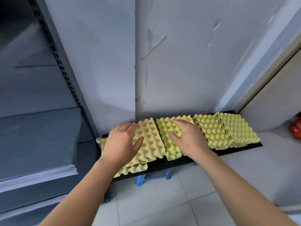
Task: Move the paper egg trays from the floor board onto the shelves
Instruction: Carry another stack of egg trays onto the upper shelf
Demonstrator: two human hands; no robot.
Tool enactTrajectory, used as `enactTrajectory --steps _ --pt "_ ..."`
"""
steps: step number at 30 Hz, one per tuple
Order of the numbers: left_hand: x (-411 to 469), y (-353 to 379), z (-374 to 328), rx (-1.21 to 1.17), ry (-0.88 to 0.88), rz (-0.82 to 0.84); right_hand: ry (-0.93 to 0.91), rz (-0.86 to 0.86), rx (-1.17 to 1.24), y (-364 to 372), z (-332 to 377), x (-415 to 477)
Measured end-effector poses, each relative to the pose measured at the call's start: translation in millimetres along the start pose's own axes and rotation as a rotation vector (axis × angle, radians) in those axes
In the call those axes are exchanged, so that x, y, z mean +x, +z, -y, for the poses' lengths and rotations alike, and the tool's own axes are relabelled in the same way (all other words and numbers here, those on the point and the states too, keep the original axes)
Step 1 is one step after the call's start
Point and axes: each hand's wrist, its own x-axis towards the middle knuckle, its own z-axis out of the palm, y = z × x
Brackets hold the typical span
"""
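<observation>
Against the far wall [179,62], at a corner, a long black board [236,150] rests on a low blue plastic stool [151,176] above a pale tiled floor [162,201]. Four stacks of yellow paper egg trays sit on the board in a row from left to right.

Both bare arms reach forward from the near edge. The left hand [122,141] is on the leftmost stack [149,141]. Its thumb lies across the dimpled top and its fingers wrap over the left edge, so it grasps the upper trays. Those trays sit tilted and skewed over the ones beneath, which poke out at the near left.

The right hand [187,137] lies on the second stack [162,128], just beside the first. Its thumb presses into a cup on the top tray and its fingers stretch toward the far edge. Whether the fingertips hook that edge cannot be told.

Further right, the third stack [210,129] and fourth stack [234,128] lie flat, the two overlapping slightly, with no hand on them.

On the left stands a grey metal shelving unit, with a slotted upright [65,70] and a flat shelf [35,141] near the leftmost stack. At the far right edge, a red item [296,128] lies on the floor beside a pale door frame [260,79]; it is too cropped to identify
</observation>
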Motion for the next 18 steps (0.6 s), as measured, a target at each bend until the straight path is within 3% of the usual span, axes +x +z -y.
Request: enactTrajectory --steps 7,18 --pt "11 108 46 -0.002 -0.155 0.211 0.084 0.155 0.051 86 -65 33" --pt "11 247 143 -0.041 -0.543 0.561 0.122 0.344 0.066 240 -130 98"
